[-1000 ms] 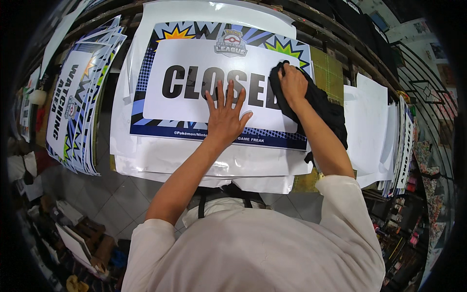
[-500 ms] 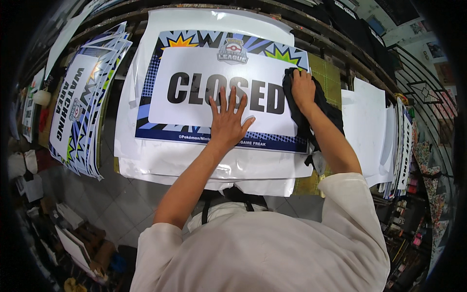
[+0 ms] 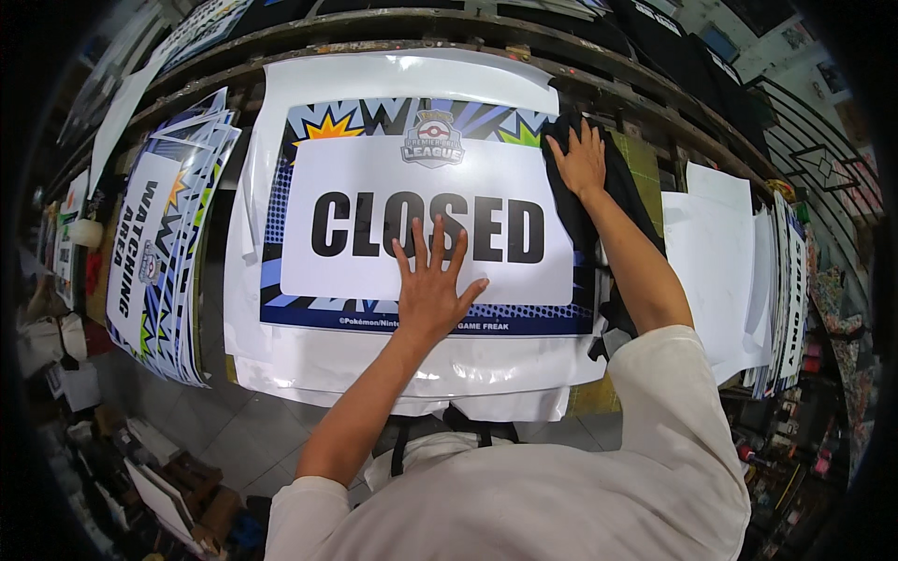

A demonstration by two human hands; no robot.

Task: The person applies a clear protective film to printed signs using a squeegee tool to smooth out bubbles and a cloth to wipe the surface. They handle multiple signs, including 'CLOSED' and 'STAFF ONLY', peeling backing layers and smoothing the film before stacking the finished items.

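The left hand (image 3: 434,297), spread flat and grasping nothing, rests on the sign (image 3: 388,178) atop white sheets (image 3: 533,363); the right hand (image 3: 582,166), splayed over black cloth (image 3: 569,222), seemingly doesn't grip it. Even pressure should help.

The sign (image 3: 383,173) is open leftward; left hand (image 3: 433,294) and black cloth (image 3: 572,220) obstruct middle and right

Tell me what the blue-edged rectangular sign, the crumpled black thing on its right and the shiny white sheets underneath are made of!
Blue-edged rectangular sign: perhaps plastic or card board, satin; it lies flat with a soft sheen.
Crumpled black cloth: most likely matte fabric; it bunches in folds.
Shiny white sheets: glossy paper or plastic film; they show glare and ripples.
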